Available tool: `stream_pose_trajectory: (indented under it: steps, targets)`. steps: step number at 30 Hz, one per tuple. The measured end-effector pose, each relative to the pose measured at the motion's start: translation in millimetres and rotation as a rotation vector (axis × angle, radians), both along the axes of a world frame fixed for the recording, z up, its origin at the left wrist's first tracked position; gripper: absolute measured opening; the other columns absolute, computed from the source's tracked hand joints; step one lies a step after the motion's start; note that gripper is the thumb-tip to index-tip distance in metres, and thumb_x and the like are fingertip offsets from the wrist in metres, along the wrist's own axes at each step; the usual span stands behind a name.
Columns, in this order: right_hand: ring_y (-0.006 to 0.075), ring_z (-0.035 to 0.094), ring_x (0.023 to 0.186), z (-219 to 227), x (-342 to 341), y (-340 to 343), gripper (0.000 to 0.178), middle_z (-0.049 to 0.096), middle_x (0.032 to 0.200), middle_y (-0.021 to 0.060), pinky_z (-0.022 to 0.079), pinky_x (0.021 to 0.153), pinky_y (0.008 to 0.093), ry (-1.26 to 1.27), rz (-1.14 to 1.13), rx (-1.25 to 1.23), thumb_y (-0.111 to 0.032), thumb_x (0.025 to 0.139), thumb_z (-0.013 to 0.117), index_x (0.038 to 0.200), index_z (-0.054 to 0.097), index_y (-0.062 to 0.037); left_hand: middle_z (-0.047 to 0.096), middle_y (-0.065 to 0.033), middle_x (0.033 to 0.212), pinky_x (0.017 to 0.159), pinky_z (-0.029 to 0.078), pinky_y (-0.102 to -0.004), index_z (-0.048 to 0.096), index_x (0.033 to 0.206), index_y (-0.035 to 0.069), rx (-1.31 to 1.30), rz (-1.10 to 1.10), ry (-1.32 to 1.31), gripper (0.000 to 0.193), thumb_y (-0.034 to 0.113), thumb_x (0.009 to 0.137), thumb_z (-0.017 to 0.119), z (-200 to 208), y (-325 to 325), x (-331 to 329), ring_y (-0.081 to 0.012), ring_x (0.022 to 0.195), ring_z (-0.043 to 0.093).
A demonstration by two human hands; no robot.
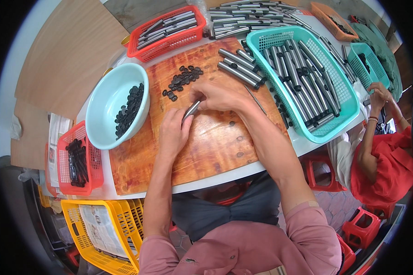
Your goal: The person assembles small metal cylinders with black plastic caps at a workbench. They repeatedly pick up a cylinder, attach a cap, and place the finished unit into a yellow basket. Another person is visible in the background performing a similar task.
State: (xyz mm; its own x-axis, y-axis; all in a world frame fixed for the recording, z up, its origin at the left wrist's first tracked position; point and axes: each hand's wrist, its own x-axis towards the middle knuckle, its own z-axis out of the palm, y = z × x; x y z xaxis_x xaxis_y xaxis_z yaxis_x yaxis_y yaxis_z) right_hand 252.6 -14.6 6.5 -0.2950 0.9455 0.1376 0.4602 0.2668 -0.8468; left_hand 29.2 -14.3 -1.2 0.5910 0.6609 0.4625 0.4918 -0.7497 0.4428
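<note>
while both hands meet over the middle of the wooden board, the left hand is curled nearly closed around a metal tube, thumb against its near end. the right hand is drawn to a narrow pinch at the tube's far end; whether its fingertips also grip a small part is hidden. the tube is tilted, pointing up and right across the board's centre. a pile of black plugs lies on the board's far half, beyond the hands. loose tubes rest at the board's far right, beside a teal basket. a light blue bowl stands at its left edge.
</note>
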Motion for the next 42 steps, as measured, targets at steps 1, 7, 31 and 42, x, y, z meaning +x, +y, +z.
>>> stream_pose_trajectory:
  steps: [1,7,31,42]
  targets:
    - [0.0245,0.066,0.092,-2,1,1,0.027,0.067,0.095,0.0127,0.053,0.081,0.0369,0.012,-0.002,0.017,0.003,0.078,0.071,0.104,0.063,0.0012,0.062,-0.0161,0.094,0.075,0.051,-0.0451,0.07,0.108,0.002,-0.015,-0.002,-0.003,0.022,0.011,0.088,0.072,1,1,0,-0.0376,0.088,0.063]
    - [0.028,0.07,0.087,1,-4,1,0.023,0.072,0.092,0.0168,0.054,0.076,0.0407,0.087,-0.026,-0.011,-0.008,0.081,0.07,0.101,0.067,0.0026,0.061,-0.0172,0.091,0.072,0.05,-0.0426,0.07,0.11,0.0,-0.046,-0.053,0.062,0.024,0.011,0.088,0.073,12,1,-3,-0.0367,0.083,0.063]
    - [0.0435,0.058,0.095,-33,-63,9,0.019,0.062,0.093,0.0241,0.046,0.081,0.0528,-0.346,-0.636,0.393,-0.015,0.087,0.065,0.091,0.058,0.0017,0.06,-0.0166,0.09,0.073,0.051,-0.0449,0.068,0.101,0.001,-0.113,-0.089,0.045,0.023,0.008,0.082,0.078,9,-10,0,-0.0374,0.084,0.062]
    - [0.0388,0.061,0.097,-25,-63,21,0.02,0.065,0.093,0.0207,0.046,0.085,0.0491,-0.261,-0.664,0.32,-0.02,0.09,0.062,0.093,0.063,-0.0002,0.058,-0.016,0.085,0.068,0.05,-0.0419,0.067,0.099,0.001,0.034,-0.108,0.045,0.024,0.012,0.082,0.079,3,2,-4,-0.0361,0.078,0.06]
